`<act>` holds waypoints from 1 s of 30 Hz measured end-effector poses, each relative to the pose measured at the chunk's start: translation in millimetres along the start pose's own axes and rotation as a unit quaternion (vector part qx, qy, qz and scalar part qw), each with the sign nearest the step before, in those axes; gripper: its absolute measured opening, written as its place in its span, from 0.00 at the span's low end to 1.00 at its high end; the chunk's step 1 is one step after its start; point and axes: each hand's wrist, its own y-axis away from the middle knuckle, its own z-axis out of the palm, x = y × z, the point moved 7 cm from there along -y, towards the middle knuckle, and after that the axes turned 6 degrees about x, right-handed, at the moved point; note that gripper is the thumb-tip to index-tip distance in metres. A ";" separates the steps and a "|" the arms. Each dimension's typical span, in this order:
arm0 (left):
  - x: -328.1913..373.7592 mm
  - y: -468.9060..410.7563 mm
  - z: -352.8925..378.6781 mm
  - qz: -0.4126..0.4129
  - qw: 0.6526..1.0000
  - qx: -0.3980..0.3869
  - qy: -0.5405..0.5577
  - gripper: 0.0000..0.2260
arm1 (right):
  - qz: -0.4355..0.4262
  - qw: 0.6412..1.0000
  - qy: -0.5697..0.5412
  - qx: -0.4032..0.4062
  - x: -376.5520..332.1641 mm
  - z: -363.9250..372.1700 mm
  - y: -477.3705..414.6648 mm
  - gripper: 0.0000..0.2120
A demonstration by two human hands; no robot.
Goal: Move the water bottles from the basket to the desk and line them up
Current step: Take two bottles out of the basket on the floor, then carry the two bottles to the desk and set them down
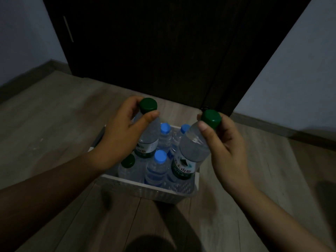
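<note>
A white perforated basket (145,188) stands on the wood floor with several water bottles upright in it. My left hand (118,139) pinches the neck of a green-capped bottle (148,139), lifted above the basket's left side. My right hand (225,150) grips the neck of a second green-capped bottle (190,151) at the basket's right side. Still inside are a green-capped bottle (128,168) at the front left and three blue-capped bottles: front middle (158,168), back middle (165,135) and back right (182,130). No desk is in view.
A dark wooden door (154,48) rises just behind the basket. Pale walls with dark skirting flank it on the left (21,37) and right (300,73). Wood-plank floor (54,124) surrounds the basket. The room is dim, and my shadow falls on the floor in front.
</note>
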 end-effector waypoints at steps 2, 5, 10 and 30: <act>14.5 -2.5 -0.5 0.023 0.999 0.007 0.042 0.09 | -0.015 1.000 0.001 0.006 -9.8 -2.4 -8.4 0.12; 32.7 -9.3 -6.6 0.038 0.994 0.059 0.088 0.09 | -0.032 0.999 0.002 0.009 -22.3 -3.6 -20.2 0.12; 56.8 -26.1 -14.2 0.054 0.985 0.114 0.116 0.10 | -0.071 0.996 0.009 0.055 -42.9 -2.9 -42.5 0.13; 213.6 -182.7 -37.1 -0.005 0.993 0.080 0.091 0.12 | -0.104 0.992 0.004 0.076 -201.2 7.8 -205.8 0.09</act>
